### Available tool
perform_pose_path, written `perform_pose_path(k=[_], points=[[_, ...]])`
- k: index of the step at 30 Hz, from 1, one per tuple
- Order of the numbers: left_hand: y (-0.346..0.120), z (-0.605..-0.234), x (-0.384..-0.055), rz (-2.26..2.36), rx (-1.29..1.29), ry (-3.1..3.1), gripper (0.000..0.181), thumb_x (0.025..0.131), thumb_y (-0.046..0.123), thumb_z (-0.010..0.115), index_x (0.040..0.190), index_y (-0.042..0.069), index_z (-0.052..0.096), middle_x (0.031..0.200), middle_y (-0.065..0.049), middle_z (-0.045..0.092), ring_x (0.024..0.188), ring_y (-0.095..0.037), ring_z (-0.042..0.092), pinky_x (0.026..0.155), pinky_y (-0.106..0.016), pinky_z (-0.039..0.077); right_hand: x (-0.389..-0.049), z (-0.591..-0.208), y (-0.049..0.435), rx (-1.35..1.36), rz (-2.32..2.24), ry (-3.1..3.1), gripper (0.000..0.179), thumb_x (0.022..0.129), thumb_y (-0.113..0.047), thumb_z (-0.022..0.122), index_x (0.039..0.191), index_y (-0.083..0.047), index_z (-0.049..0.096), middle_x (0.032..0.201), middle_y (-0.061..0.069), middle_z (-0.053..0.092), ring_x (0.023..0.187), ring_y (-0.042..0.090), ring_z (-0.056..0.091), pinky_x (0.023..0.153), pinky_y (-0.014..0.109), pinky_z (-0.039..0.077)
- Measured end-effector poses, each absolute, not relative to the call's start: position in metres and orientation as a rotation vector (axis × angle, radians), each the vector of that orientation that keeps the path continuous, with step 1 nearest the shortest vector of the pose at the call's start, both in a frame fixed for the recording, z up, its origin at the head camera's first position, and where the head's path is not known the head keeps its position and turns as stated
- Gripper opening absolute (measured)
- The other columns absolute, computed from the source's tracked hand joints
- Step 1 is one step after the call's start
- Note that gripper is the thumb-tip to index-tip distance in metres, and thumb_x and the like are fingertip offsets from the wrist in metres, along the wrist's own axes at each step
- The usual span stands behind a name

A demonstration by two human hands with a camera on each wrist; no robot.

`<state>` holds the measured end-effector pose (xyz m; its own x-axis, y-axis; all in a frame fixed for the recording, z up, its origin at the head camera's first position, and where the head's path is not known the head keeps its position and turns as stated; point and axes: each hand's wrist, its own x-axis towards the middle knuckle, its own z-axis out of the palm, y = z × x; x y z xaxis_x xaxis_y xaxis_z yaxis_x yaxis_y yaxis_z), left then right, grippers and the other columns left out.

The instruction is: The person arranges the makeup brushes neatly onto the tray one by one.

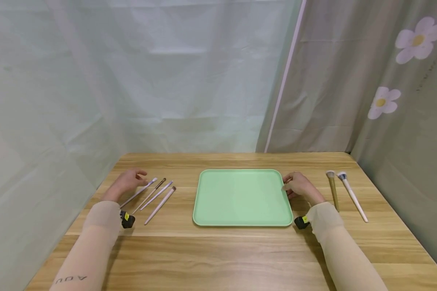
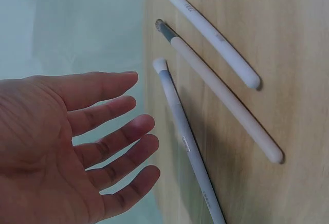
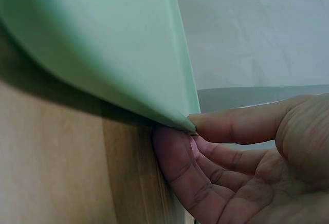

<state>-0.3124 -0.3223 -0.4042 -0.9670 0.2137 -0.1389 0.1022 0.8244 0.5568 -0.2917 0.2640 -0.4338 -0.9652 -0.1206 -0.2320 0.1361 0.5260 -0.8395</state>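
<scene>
A light green tray (image 1: 243, 198) lies on the wooden table. At its right side my right hand (image 1: 298, 186) pinches the rim. The right wrist view shows the thumb at the upper edge of the tray (image 3: 123, 44) and a finger (image 3: 177, 157) under it. My left hand (image 1: 130, 180) hovers beside several slim makeup brushes at the left, with fingers spread and nothing held. Nearest to it is a brush with a white tip (image 2: 180, 124). Next to that lie a dark-tipped brush (image 2: 221, 93) and a pale one (image 2: 213, 34).
At the table's right lie a brush with a golden-brown handle (image 1: 333, 192) and a white-handled brush (image 1: 354, 197). A pinkish brush (image 1: 160, 206) is the one of the left group closest to the tray. Pale curtains (image 1: 204, 81) hang behind the table (image 1: 218, 258).
</scene>
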Motion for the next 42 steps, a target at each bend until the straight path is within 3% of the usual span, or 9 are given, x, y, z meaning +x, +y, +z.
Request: perform_pose_path(k=[14,20,32,42], points=[[-0.323,-0.416,-0.313,0.798,0.232,2.798,0.054,0.092,0.0,0.07,0.14,-0.015,0.051,0.125,-0.036,0.059,0.114,-0.048,0.057,0.099,-0.062,0.047,-0.294,-0.434,0.265,0.015,-1.434,2.486,0.04,0.093,0.006,0.06,0.13,0.018,0.051,0.089,0.015,0.063,0.071,0.022,0.063,0.064,0.035,0.061],[-0.32,-0.416,-0.312,0.745,0.271,2.833,0.047,0.089,-0.004,0.071,0.132,-0.016,0.056,0.121,-0.037,0.061,0.111,-0.049,0.059,0.095,-0.06,0.05,-0.293,-0.434,0.264,0.023,-1.429,2.49,0.038,0.094,0.005,0.06,0.129,0.017,0.051,0.089,0.015,0.063,0.071,0.022,0.063,0.064,0.035,0.061],[-0.318,-0.419,-0.308,0.679,0.242,2.9,0.026,0.091,-0.007,0.067,0.117,-0.009,0.066,0.109,-0.028,0.065,0.097,-0.039,0.061,0.085,-0.055,0.053,-0.293,-0.438,0.265,0.018,-1.429,2.492,0.039,0.094,0.004,0.062,0.129,0.017,0.052,0.089,0.016,0.063,0.071,0.022,0.063,0.065,0.035,0.062],[-0.32,-0.423,-0.311,0.611,0.242,2.948,0.024,0.091,-0.007,0.067,0.115,-0.005,0.07,0.106,-0.026,0.066,0.093,-0.037,0.062,0.084,-0.055,0.053,-0.292,-0.436,0.264,0.003,-1.433,2.493,0.039,0.096,0.004,0.06,0.131,0.018,0.051,0.091,0.017,0.062,0.072,0.023,0.063,0.065,0.036,0.062]])
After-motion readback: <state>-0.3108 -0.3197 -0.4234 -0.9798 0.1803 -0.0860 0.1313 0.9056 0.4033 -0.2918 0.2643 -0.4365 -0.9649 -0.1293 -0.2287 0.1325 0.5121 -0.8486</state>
